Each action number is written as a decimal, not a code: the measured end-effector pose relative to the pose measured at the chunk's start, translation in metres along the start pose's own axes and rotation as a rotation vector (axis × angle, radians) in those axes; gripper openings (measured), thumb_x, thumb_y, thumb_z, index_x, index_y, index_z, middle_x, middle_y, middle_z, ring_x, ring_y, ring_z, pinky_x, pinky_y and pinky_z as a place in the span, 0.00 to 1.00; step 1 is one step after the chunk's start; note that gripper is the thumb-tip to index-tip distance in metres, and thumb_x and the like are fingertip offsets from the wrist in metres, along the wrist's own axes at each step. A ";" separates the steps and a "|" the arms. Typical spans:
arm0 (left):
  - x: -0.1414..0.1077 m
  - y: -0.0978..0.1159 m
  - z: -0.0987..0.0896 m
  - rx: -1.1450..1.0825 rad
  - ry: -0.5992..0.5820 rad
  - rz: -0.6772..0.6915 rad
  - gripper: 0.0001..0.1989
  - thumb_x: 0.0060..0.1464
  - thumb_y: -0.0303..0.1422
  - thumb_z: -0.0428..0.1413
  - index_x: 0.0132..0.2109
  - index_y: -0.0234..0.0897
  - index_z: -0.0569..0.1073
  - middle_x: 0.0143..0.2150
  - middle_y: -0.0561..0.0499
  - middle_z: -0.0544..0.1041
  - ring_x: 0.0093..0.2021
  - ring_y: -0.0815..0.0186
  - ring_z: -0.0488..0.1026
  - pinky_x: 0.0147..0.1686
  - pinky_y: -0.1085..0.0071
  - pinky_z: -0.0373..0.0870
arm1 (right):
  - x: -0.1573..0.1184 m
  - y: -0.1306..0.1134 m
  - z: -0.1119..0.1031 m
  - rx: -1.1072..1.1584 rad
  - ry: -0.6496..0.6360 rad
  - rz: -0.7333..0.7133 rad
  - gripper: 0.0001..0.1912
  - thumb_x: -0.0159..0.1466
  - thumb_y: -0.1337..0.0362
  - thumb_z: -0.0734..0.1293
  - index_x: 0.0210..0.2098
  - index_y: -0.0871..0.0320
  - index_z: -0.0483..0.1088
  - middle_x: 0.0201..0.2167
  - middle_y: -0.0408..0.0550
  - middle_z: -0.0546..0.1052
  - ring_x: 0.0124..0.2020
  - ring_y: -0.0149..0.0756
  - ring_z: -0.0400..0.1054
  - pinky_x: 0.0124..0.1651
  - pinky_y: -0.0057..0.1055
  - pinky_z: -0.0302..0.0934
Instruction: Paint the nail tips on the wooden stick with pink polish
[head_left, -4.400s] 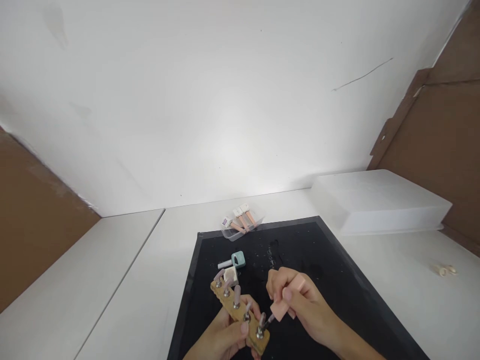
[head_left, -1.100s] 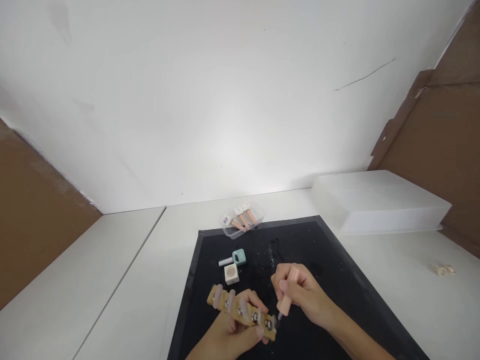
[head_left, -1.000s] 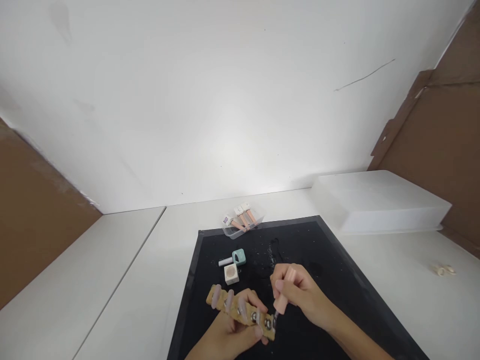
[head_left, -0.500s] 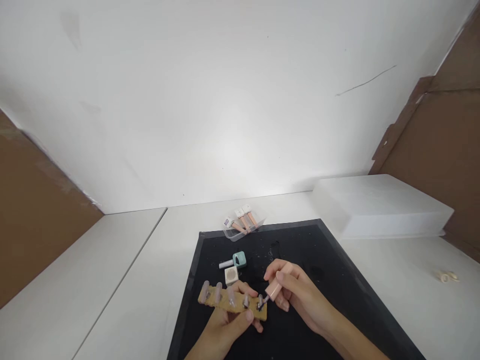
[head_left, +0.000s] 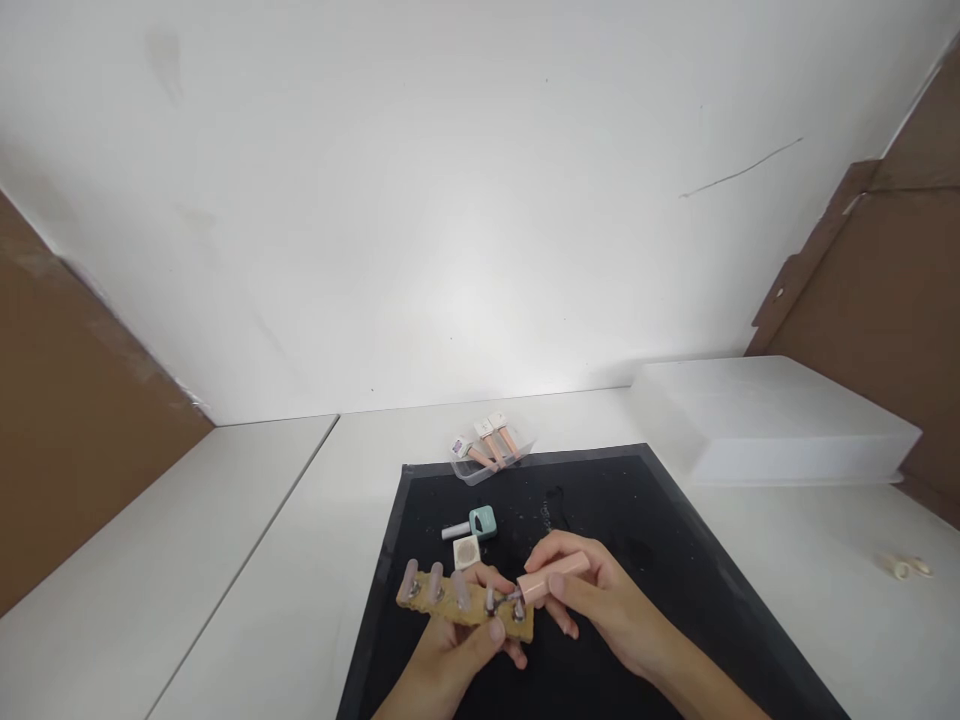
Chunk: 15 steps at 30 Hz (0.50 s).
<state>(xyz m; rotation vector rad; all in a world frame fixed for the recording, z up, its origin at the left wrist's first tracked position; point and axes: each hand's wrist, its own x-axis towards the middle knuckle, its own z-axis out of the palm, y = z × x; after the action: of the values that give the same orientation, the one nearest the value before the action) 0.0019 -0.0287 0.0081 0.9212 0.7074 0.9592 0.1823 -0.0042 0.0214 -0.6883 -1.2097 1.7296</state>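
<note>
My left hand (head_left: 457, 650) grips a tan strip-shaped stand (head_left: 472, 609) from below and in front, with the thumb on its near edge. Several pale nail tips (head_left: 436, 582) stand in a row along it. Between my right thumb and fingers is a pink nail polish brush cap (head_left: 553, 577), lying nearly level and pointing left. Its brush end reaches the second nail tip from the right; the contact is too small to make out. My right hand (head_left: 592, 590) is closed round the cap, just right of the stand.
A white square bottle (head_left: 466, 552) and a mint-green bottle (head_left: 483, 521) with a pale handle lie behind the stand on the black mat (head_left: 600, 490). Pink-handled bottles sit in a clear tray (head_left: 474, 478) farther back. A white box (head_left: 810, 450) and small cream rings (head_left: 900, 568) are at right.
My right hand has turned the brush cap flatter and shifted the brush left, from the rightmost nail tip to the one beside it. The left hand keeps holding the stand.
</note>
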 end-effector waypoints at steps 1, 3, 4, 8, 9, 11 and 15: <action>0.000 0.000 0.000 -0.006 0.002 0.001 0.16 0.45 0.40 0.61 0.39 0.37 0.69 0.30 0.52 0.71 0.29 0.70 0.68 0.32 0.70 0.66 | 0.000 0.001 -0.001 -0.022 -0.010 -0.008 0.15 0.57 0.54 0.68 0.33 0.62 0.72 0.17 0.39 0.66 0.15 0.22 0.54 0.19 0.22 0.49; 0.000 0.000 0.000 -0.015 0.004 0.002 0.16 0.45 0.40 0.61 0.39 0.37 0.69 0.30 0.52 0.71 0.29 0.70 0.68 0.31 0.70 0.66 | 0.000 0.002 -0.002 -0.062 -0.023 -0.032 0.15 0.57 0.54 0.68 0.34 0.61 0.72 0.19 0.40 0.66 0.16 0.23 0.55 0.20 0.22 0.50; 0.000 0.000 0.000 -0.015 0.003 0.005 0.16 0.45 0.40 0.61 0.39 0.37 0.69 0.30 0.52 0.70 0.29 0.70 0.68 0.31 0.70 0.66 | 0.000 0.002 -0.002 -0.080 -0.028 -0.048 0.14 0.57 0.55 0.68 0.34 0.61 0.72 0.20 0.40 0.66 0.17 0.23 0.55 0.20 0.23 0.50; 0.001 0.000 -0.001 -0.012 0.006 0.005 0.17 0.45 0.41 0.61 0.39 0.37 0.69 0.30 0.52 0.70 0.28 0.70 0.67 0.31 0.69 0.66 | -0.003 -0.005 -0.001 -0.165 -0.054 -0.155 0.10 0.58 0.58 0.67 0.34 0.59 0.73 0.27 0.42 0.67 0.20 0.25 0.55 0.22 0.24 0.50; 0.001 0.000 -0.001 -0.011 0.012 0.001 0.17 0.45 0.41 0.61 0.39 0.37 0.69 0.30 0.52 0.70 0.28 0.70 0.67 0.32 0.69 0.67 | -0.003 -0.008 0.000 -0.210 -0.057 -0.193 0.08 0.59 0.60 0.66 0.34 0.58 0.73 0.27 0.43 0.67 0.21 0.26 0.56 0.23 0.24 0.51; 0.001 0.000 -0.001 -0.014 0.016 -0.004 0.17 0.45 0.41 0.61 0.39 0.37 0.69 0.29 0.52 0.71 0.28 0.70 0.68 0.32 0.69 0.66 | -0.005 -0.013 0.002 -0.329 -0.053 -0.291 0.05 0.60 0.66 0.64 0.35 0.57 0.73 0.28 0.43 0.68 0.25 0.29 0.59 0.27 0.26 0.53; 0.001 0.002 0.000 -0.015 0.025 -0.006 0.17 0.45 0.41 0.61 0.39 0.37 0.69 0.29 0.52 0.71 0.27 0.70 0.68 0.32 0.69 0.66 | -0.005 -0.020 0.005 -0.472 -0.055 -0.475 0.15 0.58 0.77 0.62 0.38 0.53 0.73 0.27 0.44 0.69 0.29 0.32 0.62 0.31 0.28 0.55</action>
<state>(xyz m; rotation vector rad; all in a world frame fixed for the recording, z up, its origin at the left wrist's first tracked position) 0.0019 -0.0273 0.0094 0.8946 0.7227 0.9707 0.1872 -0.0088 0.0412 -0.5613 -1.6875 1.0850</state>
